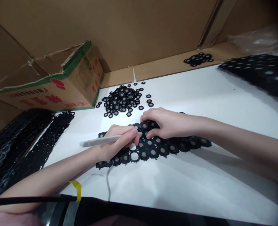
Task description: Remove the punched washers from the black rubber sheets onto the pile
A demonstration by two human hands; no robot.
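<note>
A black rubber sheet (167, 148) of joined rings with grey mesh centres lies on the white table (200, 103). My left hand (116, 142) is closed round a white stick tool (95, 142), whose tip meets the sheet near a ring. My right hand (163, 122) rests on the sheet's upper edge, fingers curled and pressing down on the rings. A few ring sockets near the tool tip look empty. A pile of loose black rings (123, 99) lies just beyond the hands.
A green-edged cardboard box (59, 84) stands at the back left. Emptied black ring webs (23, 144) are heaped at the left. More filled sheets (263, 72) lie at the right, a small ring pile (198, 59) at the back. Cardboard walls enclose the table.
</note>
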